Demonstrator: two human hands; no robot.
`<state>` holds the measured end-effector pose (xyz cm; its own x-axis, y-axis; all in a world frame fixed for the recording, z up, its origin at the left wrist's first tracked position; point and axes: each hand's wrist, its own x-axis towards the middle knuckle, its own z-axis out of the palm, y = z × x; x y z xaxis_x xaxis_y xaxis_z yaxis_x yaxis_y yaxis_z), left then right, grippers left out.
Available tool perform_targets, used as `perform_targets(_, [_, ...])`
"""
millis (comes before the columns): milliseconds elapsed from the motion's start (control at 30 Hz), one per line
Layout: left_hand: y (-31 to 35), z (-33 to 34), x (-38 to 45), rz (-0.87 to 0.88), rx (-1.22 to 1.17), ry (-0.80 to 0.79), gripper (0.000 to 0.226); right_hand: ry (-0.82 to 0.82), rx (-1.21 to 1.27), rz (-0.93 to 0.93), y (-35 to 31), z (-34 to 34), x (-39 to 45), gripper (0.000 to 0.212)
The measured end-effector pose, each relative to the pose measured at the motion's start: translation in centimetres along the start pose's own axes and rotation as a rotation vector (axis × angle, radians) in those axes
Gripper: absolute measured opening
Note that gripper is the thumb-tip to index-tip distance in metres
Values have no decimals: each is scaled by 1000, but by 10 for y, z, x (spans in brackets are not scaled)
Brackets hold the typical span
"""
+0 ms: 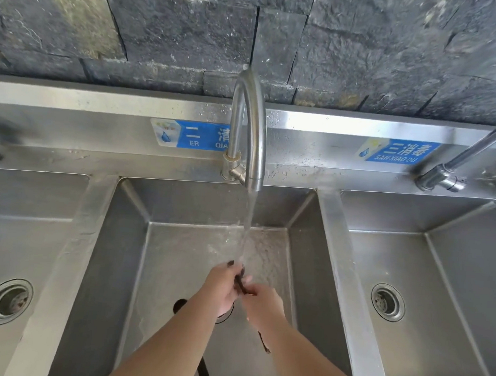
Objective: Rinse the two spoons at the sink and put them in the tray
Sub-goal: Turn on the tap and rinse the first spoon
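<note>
Both my hands meet in the middle sink (301, 249) under the water stream (247, 225) from the steel tap (252, 124). A dark spoon (239, 283) is held between them. My right hand (263, 302) grips its handle, whose end sticks out below my wrist. My left hand (220, 285) closes around the spoon's bowl end, right where the water lands. A second dark spoon (203, 372) lies on the sink bottom, mostly hidden under my left forearm. No tray is in view.
A left basin (35, 233) and a right basin (440, 257), each with a round drain, flank the middle sink. A second tap (445, 176) stands at the back right. Blue labels are stuck on the steel backsplash below a dark stone wall.
</note>
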<state>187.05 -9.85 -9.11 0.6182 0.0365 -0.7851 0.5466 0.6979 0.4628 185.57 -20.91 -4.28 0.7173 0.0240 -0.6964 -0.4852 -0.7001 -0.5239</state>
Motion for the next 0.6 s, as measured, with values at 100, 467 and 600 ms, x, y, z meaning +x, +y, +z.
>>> perform_targets(100, [0,0,1,16,13,54,11,35,-136,-66,0,-3,0,24])
perform_targets(467, [12,4,-12,-41,-25,180,3,101,-225,-210,-26,-6,22,18])
perform_targets(600, [32,4,-13,54,-34,127,8,43,-31,-200,-39,-10,25,13])
